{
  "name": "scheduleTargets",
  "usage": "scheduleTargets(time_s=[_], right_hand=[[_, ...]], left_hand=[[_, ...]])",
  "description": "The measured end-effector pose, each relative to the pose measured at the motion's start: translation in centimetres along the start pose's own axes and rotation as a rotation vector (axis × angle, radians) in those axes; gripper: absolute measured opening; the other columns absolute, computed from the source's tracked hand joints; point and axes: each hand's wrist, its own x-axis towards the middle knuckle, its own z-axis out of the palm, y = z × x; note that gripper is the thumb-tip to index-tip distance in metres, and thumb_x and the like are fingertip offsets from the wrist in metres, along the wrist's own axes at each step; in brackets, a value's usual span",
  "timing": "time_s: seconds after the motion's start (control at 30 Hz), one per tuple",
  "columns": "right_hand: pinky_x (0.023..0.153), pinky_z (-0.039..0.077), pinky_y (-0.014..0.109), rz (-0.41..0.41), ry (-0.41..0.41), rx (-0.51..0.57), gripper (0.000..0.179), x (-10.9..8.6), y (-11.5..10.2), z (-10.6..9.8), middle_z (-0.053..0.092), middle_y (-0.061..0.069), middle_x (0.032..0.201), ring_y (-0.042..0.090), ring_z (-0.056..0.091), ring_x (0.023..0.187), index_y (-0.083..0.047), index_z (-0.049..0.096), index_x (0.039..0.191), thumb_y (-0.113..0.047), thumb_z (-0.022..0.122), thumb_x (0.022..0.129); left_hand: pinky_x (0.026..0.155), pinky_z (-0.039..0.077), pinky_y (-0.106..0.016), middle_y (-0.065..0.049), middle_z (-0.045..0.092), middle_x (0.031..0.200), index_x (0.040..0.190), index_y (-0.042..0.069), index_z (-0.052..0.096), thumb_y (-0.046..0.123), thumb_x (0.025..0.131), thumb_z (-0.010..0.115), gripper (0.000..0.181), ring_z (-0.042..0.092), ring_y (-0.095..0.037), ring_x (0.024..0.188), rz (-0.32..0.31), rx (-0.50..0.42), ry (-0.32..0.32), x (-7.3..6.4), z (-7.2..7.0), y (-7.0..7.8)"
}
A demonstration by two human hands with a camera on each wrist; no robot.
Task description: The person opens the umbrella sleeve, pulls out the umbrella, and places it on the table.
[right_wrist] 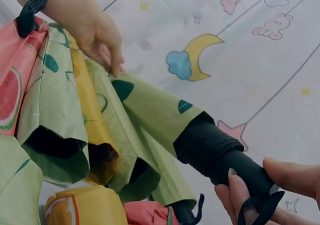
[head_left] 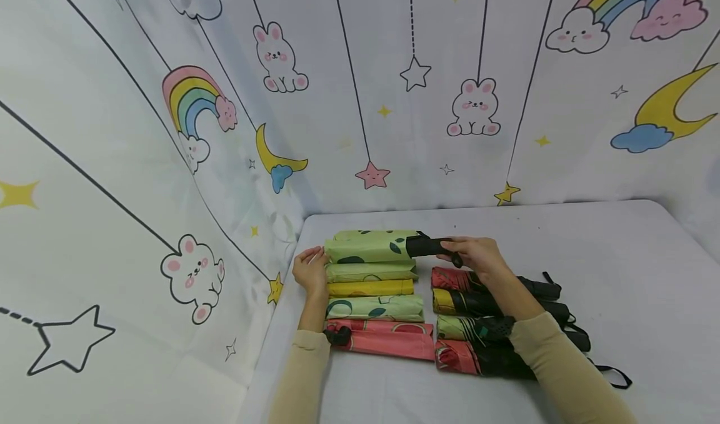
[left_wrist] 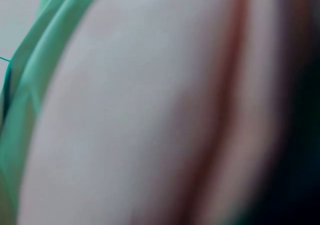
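A folding umbrella [head_left: 425, 246] pokes its black end out of a light green sleeve [head_left: 362, 251] with dark leaf prints. My right hand [head_left: 480, 255] pinches the black handle [right_wrist: 245, 172] between thumb and fingers, its wrist strap hanging below. At the sleeve's far end, my left hand [head_left: 311, 272] pinches the fabric with its fingertips. How far the umbrella reaches inside is hidden. In the left wrist view, blurred skin covers most of the picture, with green fabric [left_wrist: 45, 60] at the edge.
Nearer me lie a pale green sleeve [head_left: 371, 271], a yellow sleeve [head_left: 371, 287], a fruit-print green sleeve [head_left: 374, 307] and red watermelon-print sleeves [head_left: 388, 343]. Another green sleeve [head_left: 377, 234] lies behind. Several folded umbrellas [head_left: 458, 355] with black parts lie at right, under my right forearm.
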Motion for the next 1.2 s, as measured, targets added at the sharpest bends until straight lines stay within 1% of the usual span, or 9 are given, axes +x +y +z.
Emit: scheduleTargets(time_s=[0.1, 0.33, 0.5, 0.67, 0.8, 0.97, 1.2], right_hand=[[0.089, 0.060, 0.027, -0.009, -0.003, 0.011, 0.070, -0.1, -0.1, -0.3, 0.042, 0.031, 0.156, 0.026, 0.075, 0.106, 0.009, 0.047, 0.149, -0.017, 0.081, 0.094], [0.088, 0.059, 0.025, -0.021, -0.008, 0.022, 0.072, -0.3, -0.3, -0.8, 0.040, 0.032, 0.157, 0.020, 0.078, 0.096, 0.011, 0.047, 0.148, -0.017, 0.082, 0.092], [0.090, 0.059, 0.027, -0.021, -0.005, 0.029, 0.072, -0.5, -0.4, -1.0, 0.040, 0.032, 0.157, 0.019, 0.078, 0.095, 0.010, 0.045, 0.150, -0.016, 0.081, 0.093], [0.091, 0.060, 0.029, -0.018, 0.001, 0.033, 0.071, -0.7, -0.6, -1.2, 0.037, 0.031, 0.159, 0.020, 0.078, 0.095, 0.009, 0.044, 0.151, -0.014, 0.080, 0.094], [0.091, 0.060, 0.031, -0.017, 0.002, 0.042, 0.070, -1.2, -0.8, -1.5, 0.036, 0.032, 0.159, 0.021, 0.078, 0.097, 0.010, 0.044, 0.151, -0.012, 0.079, 0.095], [0.091, 0.060, 0.030, -0.011, -0.005, 0.043, 0.071, -1.6, -1.0, -2.0, 0.034, 0.032, 0.160, 0.019, 0.078, 0.096, 0.008, 0.043, 0.153, -0.013, 0.079, 0.095], [0.089, 0.060, 0.027, -0.030, -0.002, 0.037, 0.074, -2.0, -1.1, -2.4, 0.034, 0.032, 0.159, 0.017, 0.078, 0.094, 0.008, 0.042, 0.153, -0.015, 0.079, 0.095]], left_hand=[[0.091, 0.061, -0.041, -0.028, 0.068, 0.119, 0.120, -0.012, 0.057, -0.020, 0.084, 0.072, 0.040, 0.072, -0.037, 0.113, -0.003, 0.001, -0.002, 0.0, 0.0, 0.0], [0.085, 0.063, -0.035, -0.027, 0.069, 0.116, 0.117, -0.010, 0.059, -0.021, 0.084, 0.073, 0.037, 0.073, -0.036, 0.111, -0.003, -0.010, 0.018, 0.3, -0.1, -0.4], [0.081, 0.063, -0.032, -0.026, 0.070, 0.115, 0.116, -0.009, 0.060, -0.021, 0.083, 0.073, 0.037, 0.074, -0.036, 0.109, 0.001, -0.008, 0.025, 0.3, 0.0, -0.3], [0.083, 0.063, -0.034, -0.028, 0.068, 0.116, 0.115, -0.009, 0.059, -0.022, 0.083, 0.072, 0.037, 0.073, -0.037, 0.110, 0.004, -0.025, 0.021, 0.3, 0.0, -0.3], [0.085, 0.063, -0.036, -0.030, 0.066, 0.119, 0.116, -0.011, 0.058, -0.024, 0.083, 0.071, 0.038, 0.072, -0.040, 0.112, 0.010, -0.034, 0.006, 0.2, -0.1, -0.4], [0.087, 0.062, -0.037, -0.029, 0.065, 0.119, 0.118, -0.012, 0.057, -0.023, 0.084, 0.071, 0.039, 0.071, -0.039, 0.114, 0.010, -0.021, -0.011, 0.0, -0.2, -0.3], [0.090, 0.061, -0.038, -0.029, 0.064, 0.121, 0.119, -0.010, 0.056, -0.021, 0.085, 0.071, 0.038, 0.070, -0.038, 0.116, -0.003, -0.015, -0.027, -0.1, -0.3, -0.3]])
